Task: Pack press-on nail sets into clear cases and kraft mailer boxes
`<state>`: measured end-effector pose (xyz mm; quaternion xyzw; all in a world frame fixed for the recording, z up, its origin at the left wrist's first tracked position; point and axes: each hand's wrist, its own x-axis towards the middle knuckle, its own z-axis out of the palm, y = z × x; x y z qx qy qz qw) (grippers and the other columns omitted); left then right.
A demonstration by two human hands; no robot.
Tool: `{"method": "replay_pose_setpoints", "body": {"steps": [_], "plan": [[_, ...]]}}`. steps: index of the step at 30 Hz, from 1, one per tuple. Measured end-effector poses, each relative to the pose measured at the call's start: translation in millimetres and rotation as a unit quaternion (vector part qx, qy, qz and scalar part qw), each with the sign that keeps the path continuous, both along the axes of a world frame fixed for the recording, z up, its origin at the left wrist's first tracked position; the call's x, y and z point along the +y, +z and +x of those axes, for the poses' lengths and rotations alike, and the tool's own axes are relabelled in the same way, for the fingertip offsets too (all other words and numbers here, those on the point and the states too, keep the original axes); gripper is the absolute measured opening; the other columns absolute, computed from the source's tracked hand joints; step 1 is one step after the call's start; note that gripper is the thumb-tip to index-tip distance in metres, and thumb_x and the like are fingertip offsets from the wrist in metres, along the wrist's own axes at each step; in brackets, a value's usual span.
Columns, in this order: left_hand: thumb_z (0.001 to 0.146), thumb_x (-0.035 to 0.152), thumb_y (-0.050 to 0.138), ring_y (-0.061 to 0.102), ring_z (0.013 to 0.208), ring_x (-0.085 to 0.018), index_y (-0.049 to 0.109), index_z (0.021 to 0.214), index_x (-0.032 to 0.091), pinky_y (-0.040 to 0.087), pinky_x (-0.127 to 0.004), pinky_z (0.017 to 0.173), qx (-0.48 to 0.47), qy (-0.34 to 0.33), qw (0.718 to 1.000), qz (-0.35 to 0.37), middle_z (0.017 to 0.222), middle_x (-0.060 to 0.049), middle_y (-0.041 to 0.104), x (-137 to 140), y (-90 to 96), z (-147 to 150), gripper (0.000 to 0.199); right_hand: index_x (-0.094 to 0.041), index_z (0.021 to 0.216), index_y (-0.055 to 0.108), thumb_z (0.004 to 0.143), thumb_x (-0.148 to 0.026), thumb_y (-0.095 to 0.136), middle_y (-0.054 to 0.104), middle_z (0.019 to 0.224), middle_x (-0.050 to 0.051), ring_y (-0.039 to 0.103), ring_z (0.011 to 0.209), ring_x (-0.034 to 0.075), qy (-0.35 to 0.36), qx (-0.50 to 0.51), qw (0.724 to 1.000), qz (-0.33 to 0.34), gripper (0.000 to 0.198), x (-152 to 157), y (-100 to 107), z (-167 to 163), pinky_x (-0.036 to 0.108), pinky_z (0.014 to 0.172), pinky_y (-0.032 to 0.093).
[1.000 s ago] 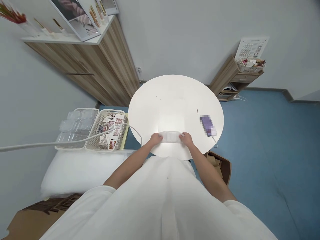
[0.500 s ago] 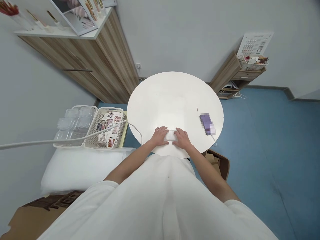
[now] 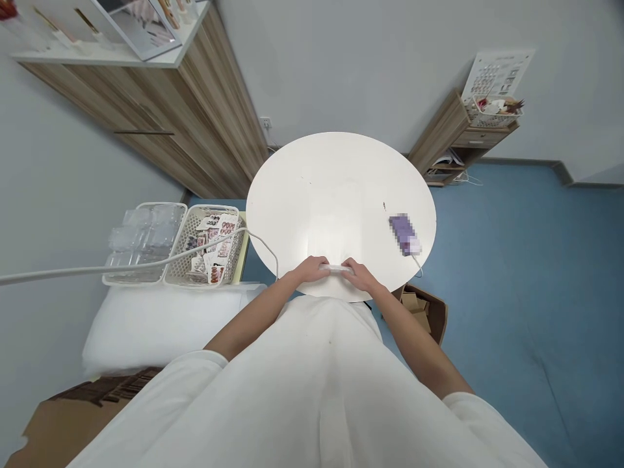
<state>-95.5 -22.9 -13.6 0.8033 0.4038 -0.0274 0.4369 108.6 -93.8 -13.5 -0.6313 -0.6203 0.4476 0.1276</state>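
Observation:
Between my two hands is a small, flat white box, now seen edge-on as a narrow strip near the front of the round white table. My left hand grips its left end, fingers curled around it. On the opposite end, my right hand is closed with thumb and fingers around the box. Parts of both ends are covered by my fingers. I cannot tell whether the box touches the tabletop.
A purple pixelated phone with a white cable lies at the table's right. Left of the table stand a basket of nail-design cards and a basket of clear plastic boxes. A white cable crosses there. A carton sits below right.
The white box has turned from lying flat, its broad face showing, to being tilted on edge. My fingers have gone from spread over its ends to wrapped around them.

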Motion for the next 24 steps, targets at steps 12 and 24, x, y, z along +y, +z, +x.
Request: {"method": "replay_pose_setpoints", "body": {"steps": [12, 24], "plan": [[0.075, 0.035, 0.049, 0.044, 0.056, -0.012, 0.046, 0.058, 0.018, 0.030, -0.023, 0.051, 0.026, 0.229, 0.973, 0.006, 0.057, 0.002, 0.046, 20, -27.7, -17, 0.024, -0.020, 0.075, 0.056, 0.069, -0.038, 0.055, 0.058, 0.075, -0.001, 0.049, 0.065, 0.013, -0.209, 0.054, 0.976, -0.004, 0.020, 25, -27, 34, 0.025, 0.059, 0.037], [0.075, 0.033, 0.052, 0.052, 0.100, -0.024, 0.044, 0.116, 0.016, 0.041, -0.034, 0.078, 0.076, 0.285, 0.945, 0.141, 0.109, -0.012, 0.055, 10, -24.3, -12, 0.044, -0.017, 0.119, 0.043, 0.078, -0.031, 0.044, 0.053, 0.113, 0.012, 0.050, 0.102, 0.024, -0.259, -0.141, 0.943, 0.156, 0.044, 12, -33, 17, 0.037, 0.083, 0.040]]}}
